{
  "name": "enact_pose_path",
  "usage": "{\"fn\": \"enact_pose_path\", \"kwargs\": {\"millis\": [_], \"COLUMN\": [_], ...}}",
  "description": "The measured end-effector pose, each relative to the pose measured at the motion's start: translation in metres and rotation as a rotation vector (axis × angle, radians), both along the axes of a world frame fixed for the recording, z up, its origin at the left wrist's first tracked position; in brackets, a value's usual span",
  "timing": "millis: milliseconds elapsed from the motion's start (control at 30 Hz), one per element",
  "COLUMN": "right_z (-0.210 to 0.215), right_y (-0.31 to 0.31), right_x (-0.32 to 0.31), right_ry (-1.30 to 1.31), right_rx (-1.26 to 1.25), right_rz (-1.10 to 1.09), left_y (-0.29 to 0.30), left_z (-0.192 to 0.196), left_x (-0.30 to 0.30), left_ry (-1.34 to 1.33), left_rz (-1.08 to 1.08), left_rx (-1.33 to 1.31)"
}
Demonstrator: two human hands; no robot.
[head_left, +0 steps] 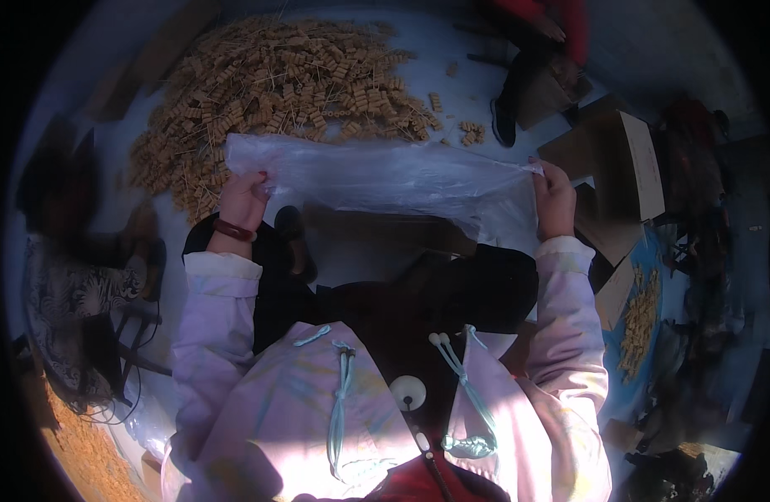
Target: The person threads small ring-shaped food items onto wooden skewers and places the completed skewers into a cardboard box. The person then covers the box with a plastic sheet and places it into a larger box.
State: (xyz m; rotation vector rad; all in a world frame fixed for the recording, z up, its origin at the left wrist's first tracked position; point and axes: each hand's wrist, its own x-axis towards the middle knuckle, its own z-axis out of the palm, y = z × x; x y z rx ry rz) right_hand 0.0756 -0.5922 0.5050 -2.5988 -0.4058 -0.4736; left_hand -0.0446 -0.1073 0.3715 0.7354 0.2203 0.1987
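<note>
A clear plastic bag (393, 180) is stretched sideways in front of me, held up at both ends. My left hand (244, 199) is closed around its left end, with a dark red bangle on the wrist. On the other side, my right hand (554, 201) pinches the bag's right upper corner. The plastic hangs loose and wrinkled between them, lowest near the right hand. Beneath it, partly covered, lies a brown cardboard surface (385, 230) between my knees.
A large heap of small tan ridged pieces (276, 84) with thin sticks covers the floor ahead. Open cardboard boxes (606, 167) stand at the right, beside more tan pieces (640, 322) on blue. One person in red (560, 33) sits at the far right; another in patterned clothing (84, 280) is at left.
</note>
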Motion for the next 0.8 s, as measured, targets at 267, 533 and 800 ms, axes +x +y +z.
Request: {"fn": "enact_pose_path", "kwargs": {"millis": [267, 533, 800], "right_z": [0.041, 0.101, 0.014], "right_y": [0.069, 0.075, 0.015], "right_x": [-0.027, -0.012, -0.067], "right_ry": [0.43, -0.201, 0.184], "right_rx": [1.209, 0.326, 0.472], "right_rz": [0.228, 0.366, 0.291], "left_y": [0.05, 0.061, 0.051], "left_z": [-0.004, -0.032, -0.03], "left_x": [-0.012, -0.001, -0.007], "left_ry": [0.044, 0.271, -0.096], "left_rz": [0.285, 0.264, 0.244], "left_rx": [-0.032, -0.146, -0.042]}}
